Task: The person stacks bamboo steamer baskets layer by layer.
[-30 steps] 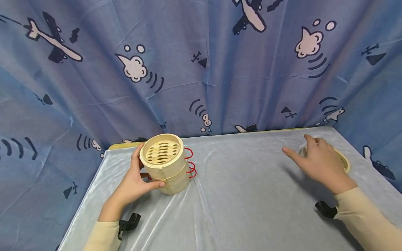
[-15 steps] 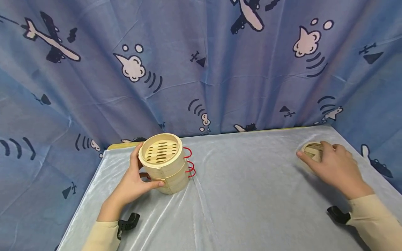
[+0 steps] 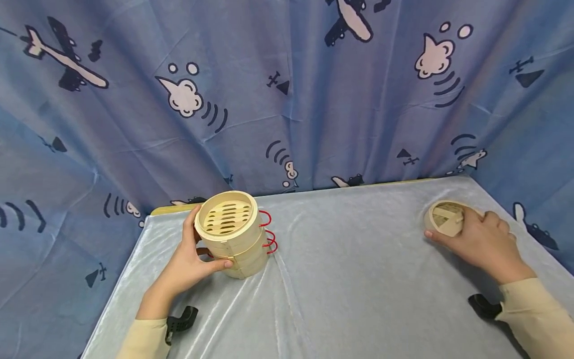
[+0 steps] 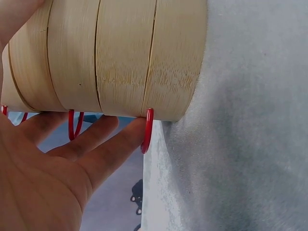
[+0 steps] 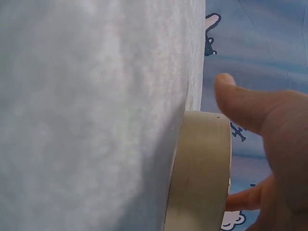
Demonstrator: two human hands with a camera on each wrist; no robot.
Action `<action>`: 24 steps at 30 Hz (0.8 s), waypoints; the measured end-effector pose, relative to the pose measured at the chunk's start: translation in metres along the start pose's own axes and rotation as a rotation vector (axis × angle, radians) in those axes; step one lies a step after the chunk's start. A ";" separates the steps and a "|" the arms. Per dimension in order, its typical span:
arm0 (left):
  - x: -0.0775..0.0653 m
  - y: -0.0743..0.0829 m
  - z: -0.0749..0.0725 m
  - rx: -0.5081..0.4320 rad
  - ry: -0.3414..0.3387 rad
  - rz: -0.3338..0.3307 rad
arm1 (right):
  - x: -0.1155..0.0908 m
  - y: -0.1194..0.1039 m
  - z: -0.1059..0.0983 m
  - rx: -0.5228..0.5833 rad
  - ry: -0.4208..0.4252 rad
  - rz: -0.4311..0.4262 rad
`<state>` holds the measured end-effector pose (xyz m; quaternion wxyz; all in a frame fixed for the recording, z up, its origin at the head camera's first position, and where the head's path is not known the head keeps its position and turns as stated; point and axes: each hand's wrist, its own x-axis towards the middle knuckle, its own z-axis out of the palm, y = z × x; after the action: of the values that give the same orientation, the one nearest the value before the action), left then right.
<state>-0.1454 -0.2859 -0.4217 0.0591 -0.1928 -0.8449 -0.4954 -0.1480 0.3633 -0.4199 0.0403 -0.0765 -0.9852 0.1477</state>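
In the head view a round bamboo steamer (image 3: 244, 254) of stacked tiers stands on the table's left, a slatted tier uppermost. Red loops (image 3: 271, 244) stick out from its sides. My left hand (image 3: 186, 264) grips the stack from the left, thumb across the front; in the left wrist view its fingers (image 4: 103, 154) reach along the far side among the loops. My right hand (image 3: 486, 244) is over a low round bamboo lid (image 3: 430, 219) with a crossbar, at the table's far right. In the right wrist view the thumb (image 5: 245, 103) is extended beside the lid's wall, apparently apart from it.
A pale grey velvety cloth (image 3: 350, 259) covers the table and stretches between the steamer and the lid. A blue curtain (image 3: 251, 89) with planes and clouds hangs behind and beside the table. Black wrist straps (image 3: 181, 321) sit under both sleeves.
My right hand has moved right and lowered onto the lid, its thumb coming to the near side. More of the lid's wall and crossbar shows. The left hand keeps its grip on the steamer.
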 end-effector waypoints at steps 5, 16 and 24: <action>0.001 0.001 0.000 0.008 0.007 0.008 | 0.001 0.002 -0.001 0.027 -0.030 -0.005; 0.000 -0.001 -0.001 -0.003 -0.005 0.002 | 0.001 0.000 0.000 0.032 -0.059 0.006; 0.000 -0.001 -0.001 -0.004 -0.006 0.008 | 0.001 0.002 0.001 0.024 -0.026 -0.002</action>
<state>-0.1463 -0.2872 -0.4219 0.0580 -0.1977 -0.8433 -0.4963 -0.1488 0.3649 -0.4209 0.0287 -0.0730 -0.9839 0.1607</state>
